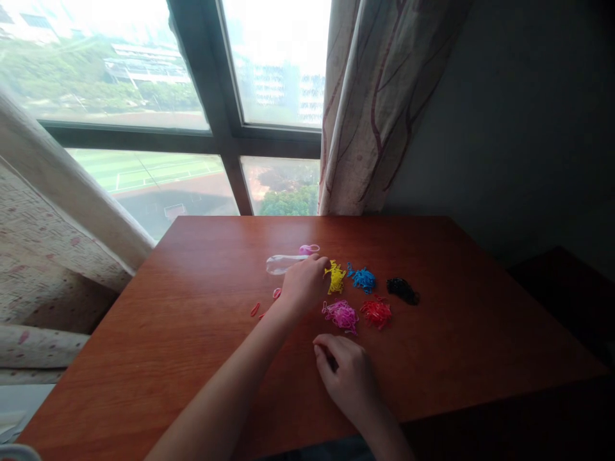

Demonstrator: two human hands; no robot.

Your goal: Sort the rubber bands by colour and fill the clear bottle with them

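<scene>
Small rubber bands lie sorted in piles on the wooden table (202, 333): yellow (335, 277), blue (362, 278), black (402, 290), pink (341, 315) and red (376, 312). My left hand (302, 285) reaches forward beside the yellow pile, fingers curled together at its edge; what they pinch is hidden. Just beyond it lies a clear plastic bag (281, 263) with a pink clip (309, 249). My right hand (348, 374) rests on the table below the pink pile, fingers curled under.
A few loose red bands (262, 308) lie left of my left hand. A window (144, 96) and curtains (379, 102) stand behind the table's far edge. A dark wall (528, 128) is at the right.
</scene>
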